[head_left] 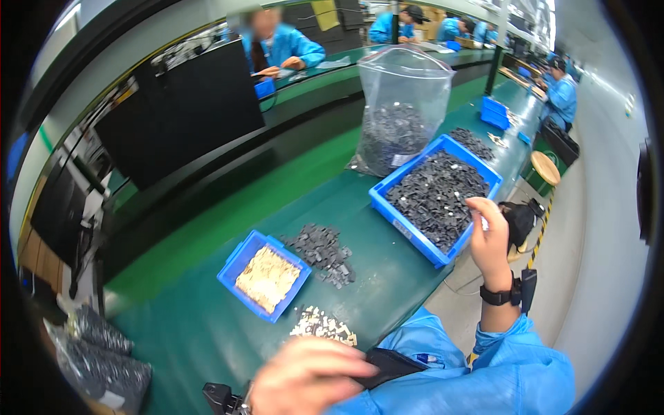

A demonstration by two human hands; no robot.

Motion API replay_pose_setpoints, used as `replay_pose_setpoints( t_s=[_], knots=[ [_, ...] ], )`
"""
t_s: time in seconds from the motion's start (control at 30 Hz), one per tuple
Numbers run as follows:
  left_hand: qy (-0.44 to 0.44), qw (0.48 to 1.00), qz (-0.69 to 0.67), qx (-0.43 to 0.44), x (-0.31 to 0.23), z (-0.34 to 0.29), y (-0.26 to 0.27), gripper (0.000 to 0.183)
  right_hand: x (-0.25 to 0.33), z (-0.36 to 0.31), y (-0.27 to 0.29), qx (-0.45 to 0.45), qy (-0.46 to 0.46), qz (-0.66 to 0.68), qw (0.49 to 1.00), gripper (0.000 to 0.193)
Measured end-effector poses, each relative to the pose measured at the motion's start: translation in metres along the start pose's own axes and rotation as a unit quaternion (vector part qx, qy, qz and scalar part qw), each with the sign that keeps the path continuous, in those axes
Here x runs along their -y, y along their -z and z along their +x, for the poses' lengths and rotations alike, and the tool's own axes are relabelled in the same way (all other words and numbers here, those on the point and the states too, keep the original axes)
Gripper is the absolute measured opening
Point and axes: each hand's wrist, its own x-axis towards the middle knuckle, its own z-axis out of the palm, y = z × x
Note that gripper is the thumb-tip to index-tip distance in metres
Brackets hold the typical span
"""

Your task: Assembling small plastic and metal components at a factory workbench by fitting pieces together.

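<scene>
Many small dark pieces fill the large blue bin, and more sit in the clear zip bag behind it, so I'd judge most of the dark stock is left to handle. Cream pieces lie heaped in the small blue bin, perhaps a portion already dealt with. Between the bins is a loose dark pile; a cream scatter lies nearer the person.

The right hand hangs by the large bin's near edge, fingers bent toward the thumb; I can't tell whether anything is pinched. The left hand is blurred, its grip unreadable, and crowds the cream scatter's near side. Another dark heap lies past the large bin; filled bags rest at lower left. A co-worker sits across.
</scene>
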Motion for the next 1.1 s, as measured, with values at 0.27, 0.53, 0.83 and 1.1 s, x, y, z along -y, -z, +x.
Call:
replay_pose_setpoints(
  t_s=[0.27, 0.53, 0.83, 1.1],
  knots=[
    [-0.029, 0.933, -0.332, 0.135, -0.065, 0.02, -0.05, 0.042, 0.0, -0.012, 0.015, -0.06, 0.031, 0.088, 0.994, 0.017],
    [-0.246, 0.926, -0.264, -0.11, -0.087, 0.019, -0.078, 0.032, -0.011, -0.02, 0.028, -0.053, 0.026, 0.131, 0.99, 0.015],
    [-0.231, 0.897, -0.361, -0.104, -0.084, 0.025, -0.073, 0.017, -0.023, -0.022, 0.034, -0.029, 0.006, 0.128, 0.991, 0.013],
    [-0.205, 0.901, -0.366, -0.105, -0.081, 0.027, -0.073, 0.02, -0.036, -0.018, 0.03, -0.032, -0.013, 0.161, 0.986, 0.014]
  ],
)
